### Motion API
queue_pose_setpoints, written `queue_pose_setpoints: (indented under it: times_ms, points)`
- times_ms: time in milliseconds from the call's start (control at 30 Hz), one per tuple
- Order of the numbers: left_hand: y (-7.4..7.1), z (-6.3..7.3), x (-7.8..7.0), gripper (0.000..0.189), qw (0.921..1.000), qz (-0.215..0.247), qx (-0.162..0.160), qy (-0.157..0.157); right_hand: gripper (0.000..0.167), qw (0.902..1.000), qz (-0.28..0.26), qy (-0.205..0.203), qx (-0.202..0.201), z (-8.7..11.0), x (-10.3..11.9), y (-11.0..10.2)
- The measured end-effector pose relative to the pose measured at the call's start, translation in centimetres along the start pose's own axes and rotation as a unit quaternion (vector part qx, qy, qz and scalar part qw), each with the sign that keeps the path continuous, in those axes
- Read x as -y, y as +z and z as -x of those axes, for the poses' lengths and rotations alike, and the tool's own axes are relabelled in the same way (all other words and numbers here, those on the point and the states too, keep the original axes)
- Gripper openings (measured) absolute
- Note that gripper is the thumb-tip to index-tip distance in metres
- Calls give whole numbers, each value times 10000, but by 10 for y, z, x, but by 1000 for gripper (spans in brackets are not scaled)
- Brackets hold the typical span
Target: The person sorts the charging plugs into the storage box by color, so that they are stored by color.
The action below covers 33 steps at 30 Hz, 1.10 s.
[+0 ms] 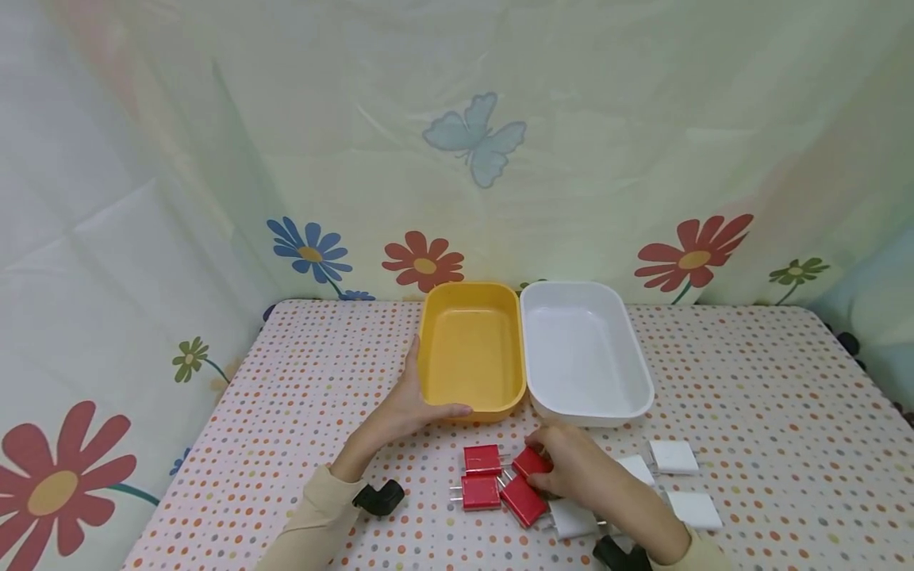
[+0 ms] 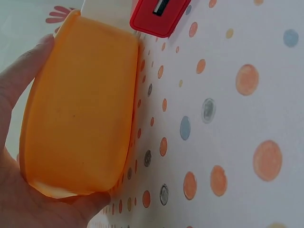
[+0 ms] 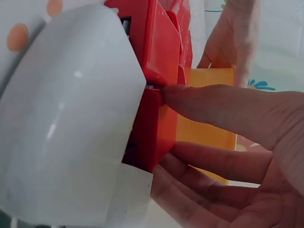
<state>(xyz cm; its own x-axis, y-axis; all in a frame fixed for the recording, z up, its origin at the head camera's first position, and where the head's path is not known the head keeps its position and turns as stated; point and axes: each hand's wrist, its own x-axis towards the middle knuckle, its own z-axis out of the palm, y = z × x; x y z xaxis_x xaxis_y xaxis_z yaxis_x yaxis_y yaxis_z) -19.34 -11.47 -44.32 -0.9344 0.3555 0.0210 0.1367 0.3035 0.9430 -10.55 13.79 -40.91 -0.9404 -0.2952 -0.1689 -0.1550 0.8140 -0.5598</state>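
Note:
My left hand [image 1: 405,404] holds the yellow tray [image 1: 471,357] at its near left corner, thumb along the front wall and fingers along the left side. The left wrist view shows this grip on the tray's outer wall [image 2: 85,104]. My right hand [image 1: 578,464] pinches a red charger plug [image 1: 530,461] between thumb and fingers, just before the trays. That same red charger plug [image 3: 164,126] shows between the fingertips in the right wrist view. Beside it lie more red charger plugs [image 1: 481,493] with metal prongs. White charger plugs [image 1: 574,519] lie under and around the right forearm.
A white tray [image 1: 585,349] stands against the yellow one's right side, at the back of the dotted tabletop [image 1: 343,357]. More white charger plugs [image 1: 673,457] lie to the right. A flowered curtain [image 1: 571,159] hangs behind the table.

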Motion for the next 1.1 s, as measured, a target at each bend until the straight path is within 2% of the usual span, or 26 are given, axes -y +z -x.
queue_pose_setpoints:
  times_ms: [133,267,333,500,700,867,1100]
  points:
    - [-1,-1,3,136,9999,98,25,86,33,10000,-3,38,83,-2,2,-1]
    - [-1,1,4,139,10000,26,-12,-74,35,9996,-71,222,149,-3,3,-1]
    - [-1,1,3,137,10000,58,24,-36,36,9995,-100,267,159,-4,4,-1]
    - [0,0,1,134,9997,153,75,162,38,9998,-46,170,23,-2,3,2]
    - [1,-3,0,134,9995,216,96,191,42,9995,149,237,-156,-2,2,4]
    - [1,-2,-1,135,9998,174,72,85,41,9992,186,351,-89,-3,2,6]
    - [0,-1,-2,138,9999,80,20,-82,40,9994,2,291,-162,-3,0,6]
